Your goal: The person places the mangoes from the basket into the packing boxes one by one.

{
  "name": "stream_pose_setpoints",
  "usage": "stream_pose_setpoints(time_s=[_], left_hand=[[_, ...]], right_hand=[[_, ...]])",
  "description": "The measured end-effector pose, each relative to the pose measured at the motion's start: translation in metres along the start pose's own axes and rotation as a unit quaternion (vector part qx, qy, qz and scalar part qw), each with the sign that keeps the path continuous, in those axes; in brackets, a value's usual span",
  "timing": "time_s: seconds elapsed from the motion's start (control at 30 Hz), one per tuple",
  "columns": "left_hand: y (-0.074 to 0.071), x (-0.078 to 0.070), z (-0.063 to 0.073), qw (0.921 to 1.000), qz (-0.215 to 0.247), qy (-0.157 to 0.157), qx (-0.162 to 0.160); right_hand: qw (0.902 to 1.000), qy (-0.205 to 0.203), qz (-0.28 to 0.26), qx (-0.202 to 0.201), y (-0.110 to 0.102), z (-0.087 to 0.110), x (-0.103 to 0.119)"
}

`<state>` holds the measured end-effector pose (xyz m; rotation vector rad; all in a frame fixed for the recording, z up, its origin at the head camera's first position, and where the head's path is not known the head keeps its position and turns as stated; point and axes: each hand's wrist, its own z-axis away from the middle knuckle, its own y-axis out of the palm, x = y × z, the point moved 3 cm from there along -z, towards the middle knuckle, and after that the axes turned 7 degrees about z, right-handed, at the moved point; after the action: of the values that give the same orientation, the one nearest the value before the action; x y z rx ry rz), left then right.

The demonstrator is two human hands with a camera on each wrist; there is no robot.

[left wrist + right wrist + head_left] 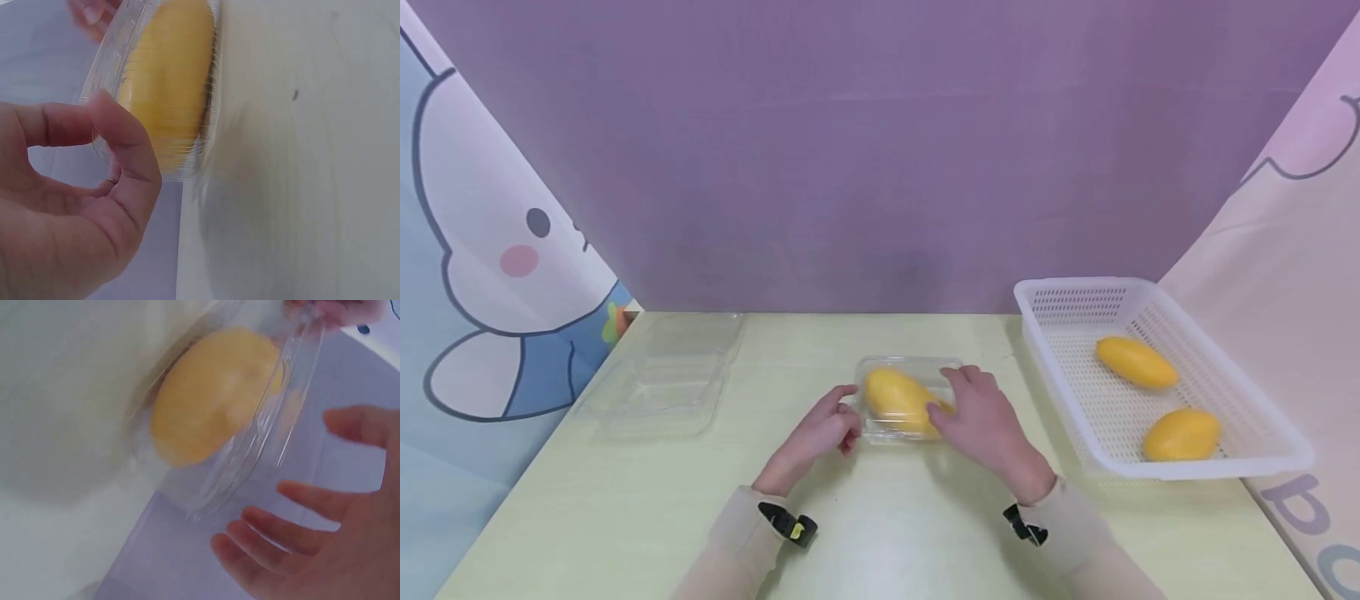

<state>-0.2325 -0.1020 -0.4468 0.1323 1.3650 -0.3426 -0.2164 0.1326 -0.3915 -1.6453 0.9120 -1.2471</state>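
Note:
A yellow mango (895,398) lies inside a clear plastic clamshell box (874,362) on the table, in front of me. At the box's left edge, my left hand (822,429) pinches the rim between thumb and index finger (128,140), its other fingers curled below. My right hand (988,423) is over the box's right side in the head view. In the right wrist view, its fingers (281,528) are spread and relaxed just off the rim, holding nothing. Through the clear wall the mango (212,394) shows lying lengthwise.
To the right stands a white perforated basket (1060,375) with two more mangoes (1137,362) in it. Other clear plastic boxes (662,375) lie at the table's back left. A purple backdrop (880,167) rises behind the pale table (880,517).

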Motion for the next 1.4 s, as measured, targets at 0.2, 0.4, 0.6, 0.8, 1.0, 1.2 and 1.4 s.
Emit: stream_pose_setpoints(time_s=[0.2,0.4,0.6,0.8,1.0,1.2,1.4], left_hand=[[0.003,-0.001,-0.001,0.9999,0.010,-0.002,-0.011],[0.003,-0.001,0.000,0.9996,0.019,-0.004,-0.023],[0.004,-0.001,-0.002,0.9992,0.033,0.000,-0.025],[0.004,-0.002,-0.004,0.9990,0.036,-0.004,-0.026],[0.000,-0.005,-0.004,0.9994,0.015,-0.003,-0.029],[-0.006,-0.009,-0.002,0.9989,-0.031,-0.001,-0.034],[-0.013,-0.019,0.001,0.9953,-0.088,0.014,-0.037]], right_hand=[[0.9939,-0.069,0.083,0.023,0.010,-0.008,0.021],[0.9872,-0.086,0.125,0.050,0.020,-0.012,0.030],[0.9855,-0.089,0.137,0.045,0.021,-0.013,0.029],[0.9880,-0.081,0.113,0.067,0.020,-0.015,0.027],[0.9875,-0.080,0.112,0.076,0.017,-0.019,0.026],[0.9852,-0.080,0.122,0.090,0.015,-0.023,0.024],[0.9841,-0.074,0.125,0.102,0.012,-0.028,0.020]])
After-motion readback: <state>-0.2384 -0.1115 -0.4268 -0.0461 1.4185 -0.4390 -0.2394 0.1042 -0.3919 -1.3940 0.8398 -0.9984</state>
